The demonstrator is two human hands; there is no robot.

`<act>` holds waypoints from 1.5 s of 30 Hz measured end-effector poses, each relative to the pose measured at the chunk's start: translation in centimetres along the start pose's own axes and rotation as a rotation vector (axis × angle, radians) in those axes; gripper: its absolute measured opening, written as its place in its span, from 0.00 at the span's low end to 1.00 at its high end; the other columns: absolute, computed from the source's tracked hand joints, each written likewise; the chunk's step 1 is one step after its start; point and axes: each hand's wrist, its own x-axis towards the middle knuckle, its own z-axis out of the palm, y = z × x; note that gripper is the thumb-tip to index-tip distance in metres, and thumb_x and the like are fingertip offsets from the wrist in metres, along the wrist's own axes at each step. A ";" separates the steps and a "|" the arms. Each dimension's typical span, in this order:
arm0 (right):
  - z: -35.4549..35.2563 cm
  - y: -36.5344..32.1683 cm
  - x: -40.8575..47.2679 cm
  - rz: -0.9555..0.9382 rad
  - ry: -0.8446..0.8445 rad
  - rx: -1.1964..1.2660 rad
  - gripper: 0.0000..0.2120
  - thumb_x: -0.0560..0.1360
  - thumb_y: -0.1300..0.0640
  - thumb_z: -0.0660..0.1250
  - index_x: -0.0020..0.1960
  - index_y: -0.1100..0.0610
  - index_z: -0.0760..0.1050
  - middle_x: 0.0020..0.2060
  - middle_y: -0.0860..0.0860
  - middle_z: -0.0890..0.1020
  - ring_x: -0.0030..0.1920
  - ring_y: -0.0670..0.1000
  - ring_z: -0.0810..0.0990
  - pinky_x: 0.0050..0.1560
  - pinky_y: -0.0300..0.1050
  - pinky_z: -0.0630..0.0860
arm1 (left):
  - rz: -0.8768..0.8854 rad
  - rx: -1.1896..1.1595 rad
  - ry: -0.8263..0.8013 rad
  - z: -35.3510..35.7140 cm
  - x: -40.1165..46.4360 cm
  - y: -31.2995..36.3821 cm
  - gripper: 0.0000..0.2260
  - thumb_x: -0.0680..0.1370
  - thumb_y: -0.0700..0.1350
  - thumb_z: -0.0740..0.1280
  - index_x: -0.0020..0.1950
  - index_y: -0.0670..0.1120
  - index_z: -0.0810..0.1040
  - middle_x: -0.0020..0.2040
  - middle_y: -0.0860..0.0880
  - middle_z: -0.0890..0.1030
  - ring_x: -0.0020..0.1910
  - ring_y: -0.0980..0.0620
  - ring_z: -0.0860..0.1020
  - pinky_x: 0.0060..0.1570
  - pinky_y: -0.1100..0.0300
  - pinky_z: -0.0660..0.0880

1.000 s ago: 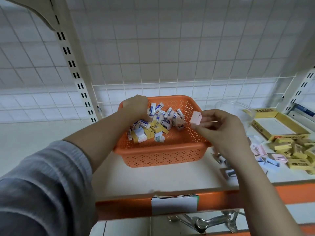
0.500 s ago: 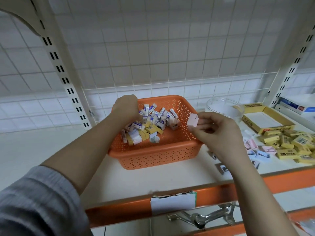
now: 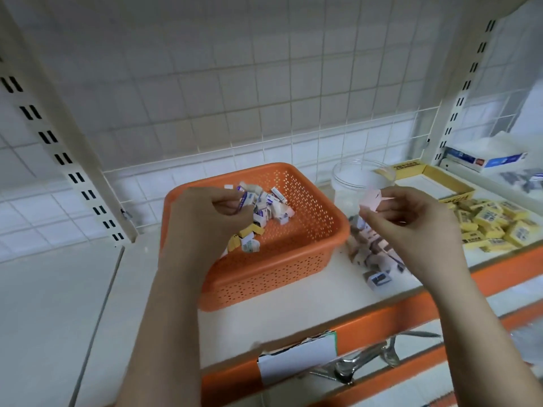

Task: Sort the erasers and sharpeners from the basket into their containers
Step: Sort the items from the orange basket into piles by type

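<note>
An orange perforated basket (image 3: 308, 245) stands on the white shelf and holds several small wrapped erasers (image 3: 270, 208) and yellow ones. Over its left side, my left hand (image 3: 202, 221) pinches a blue-and-white wrapped eraser (image 3: 245, 199). To the right of the basket, my right hand (image 3: 411, 221) holds a pale pink sharpener (image 3: 371, 199) between thumb and fingers, just in front of a clear round jar (image 3: 352, 177). A heap of sharpeners (image 3: 370, 251) lies on the shelf under my right hand.
A yellow cardboard box (image 3: 440, 180) stands open at the back right, with a pile of yellow erasers (image 3: 493, 224) before it. A blue-and-white box (image 3: 484, 160) sits on the adjoining shelf. The shelf's orange front rail (image 3: 382, 318) carries a white label; metal tools lie below.
My left hand has lifted an eraser out of the heap in the basket. My right hand has carried the pink sharpener rightward, away from the basket rim toward the clear jar.
</note>
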 end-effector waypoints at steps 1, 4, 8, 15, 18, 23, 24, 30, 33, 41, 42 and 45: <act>-0.8 0.5 0.2 0.007 0.019 -0.025 0.12 0.67 0.56 0.76 0.48 0.52 0.78 0.35 0.48 0.81 0.34 0.43 0.79 0.38 0.28 0.74 | 0.026 -0.009 -0.006 0.5 -0.1 0.5 0.11 0.69 0.40 0.74 0.51 0.46 0.83 0.37 0.59 0.79 0.40 0.66 0.79 0.37 0.80 0.70; -3.4 2.3 1.0 0.030 0.026 -0.079 0.13 0.68 0.56 0.75 0.51 0.53 0.79 0.36 0.47 0.82 0.34 0.39 0.79 0.36 0.27 0.72 | 0.079 -0.031 -0.034 2.3 -0.5 2.3 0.12 0.69 0.41 0.74 0.51 0.49 0.81 0.37 0.61 0.78 0.38 0.70 0.78 0.36 0.79 0.71; -6.3 5.3 2.3 0.051 0.015 -0.138 0.16 0.68 0.55 0.75 0.55 0.56 0.80 0.38 0.47 0.82 0.38 0.42 0.80 0.38 0.30 0.73 | 0.092 -0.014 -0.086 5.4 -1.5 4.8 0.11 0.68 0.43 0.73 0.50 0.49 0.83 0.38 0.60 0.81 0.40 0.65 0.80 0.42 0.75 0.74; -10.1 9.0 5.8 -0.034 -0.230 -0.231 0.11 0.68 0.59 0.75 0.51 0.54 0.81 0.32 0.46 0.81 0.33 0.44 0.78 0.35 0.31 0.72 | -0.100 -0.003 0.048 11.5 -5.1 9.1 0.13 0.70 0.41 0.72 0.54 0.48 0.83 0.36 0.61 0.79 0.36 0.63 0.78 0.33 0.78 0.70; -11.0 9.7 6.6 -0.086 -0.398 -0.286 0.12 0.68 0.57 0.76 0.50 0.49 0.80 0.33 0.41 0.79 0.34 0.38 0.75 0.36 0.27 0.70 | -0.167 0.015 0.087 13.4 -6.9 10.8 0.15 0.69 0.41 0.72 0.56 0.47 0.82 0.37 0.61 0.78 0.35 0.63 0.77 0.33 0.77 0.70; -10.6 10.3 6.6 -0.142 -0.590 -0.334 0.12 0.69 0.55 0.74 0.52 0.52 0.81 0.33 0.43 0.77 0.35 0.41 0.74 0.36 0.29 0.68 | -0.224 0.066 0.133 14.2 -9.0 12.9 0.15 0.68 0.44 0.71 0.55 0.47 0.82 0.38 0.59 0.79 0.38 0.61 0.77 0.35 0.76 0.69; -10.4 10.3 6.6 -0.145 -0.596 -0.347 0.11 0.69 0.56 0.73 0.52 0.55 0.81 0.32 0.45 0.77 0.35 0.44 0.74 0.36 0.33 0.68 | -0.232 0.072 0.145 14.1 -9.3 13.0 0.15 0.68 0.43 0.71 0.55 0.47 0.82 0.38 0.61 0.78 0.38 0.60 0.78 0.35 0.75 0.69; -9.4 10.9 6.3 -0.113 -0.562 -0.332 0.14 0.71 0.58 0.72 0.56 0.58 0.80 0.36 0.49 0.81 0.39 0.48 0.77 0.37 0.35 0.69 | -0.194 0.107 0.151 13.7 -9.3 13.2 0.13 0.70 0.41 0.72 0.54 0.49 0.83 0.39 0.61 0.79 0.40 0.65 0.77 0.36 0.77 0.70; -9.9 10.9 6.3 -0.088 -0.507 -0.289 0.19 0.72 0.56 0.71 0.62 0.55 0.77 0.43 0.50 0.83 0.43 0.45 0.76 0.38 0.25 0.66 | -0.164 0.103 0.125 13.8 -8.6 12.8 0.13 0.71 0.41 0.72 0.54 0.49 0.83 0.42 0.57 0.81 0.40 0.63 0.78 0.36 0.78 0.69; -16.2 12.8 8.4 0.018 -0.171 -0.267 0.18 0.73 0.53 0.69 0.62 0.53 0.77 0.48 0.49 0.83 0.50 0.48 0.80 0.51 0.37 0.71 | -0.037 -0.001 -0.059 18.6 -4.5 14.5 0.10 0.72 0.43 0.71 0.52 0.53 0.83 0.39 0.62 0.80 0.39 0.60 0.79 0.40 0.66 0.75; -17.5 13.3 8.7 0.044 -0.133 -0.267 0.19 0.73 0.53 0.69 0.64 0.53 0.75 0.51 0.50 0.83 0.52 0.49 0.80 0.53 0.40 0.72 | -0.021 -0.018 -0.089 19.9 -3.9 15.1 0.09 0.73 0.44 0.71 0.52 0.53 0.83 0.40 0.62 0.80 0.38 0.61 0.79 0.40 0.65 0.76; -21.6 15.2 9.8 0.109 -0.046 -0.323 0.22 0.74 0.53 0.68 0.67 0.55 0.73 0.59 0.51 0.80 0.56 0.52 0.79 0.57 0.44 0.71 | 0.049 -0.033 -0.191 24.5 -2.4 17.4 0.07 0.73 0.44 0.71 0.50 0.52 0.84 0.39 0.61 0.81 0.37 0.65 0.79 0.41 0.71 0.74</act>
